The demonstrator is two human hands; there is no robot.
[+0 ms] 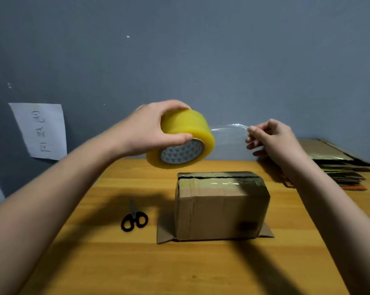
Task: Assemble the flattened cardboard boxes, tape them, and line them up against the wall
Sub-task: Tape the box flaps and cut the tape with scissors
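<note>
My left hand (147,129) grips a thick yellow roll of clear tape (183,138) in the air above the table. A strip of clear tape (230,135) stretches from the roll to the right, and my right hand (269,139) pinches its free end. Below them an assembled cardboard box (221,206) stands on the wooden table (116,262), its top flaps closed with a dark seam showing along the far edge. Its bottom flaps stick out at the left and right. A stack of flattened cardboard boxes (337,165) lies at the back right.
Black-handled scissors (134,219) lie on the table left of the box. A white paper sheet with handwriting (40,129) hangs on the grey wall (179,50) at the left. The table runs up to that wall.
</note>
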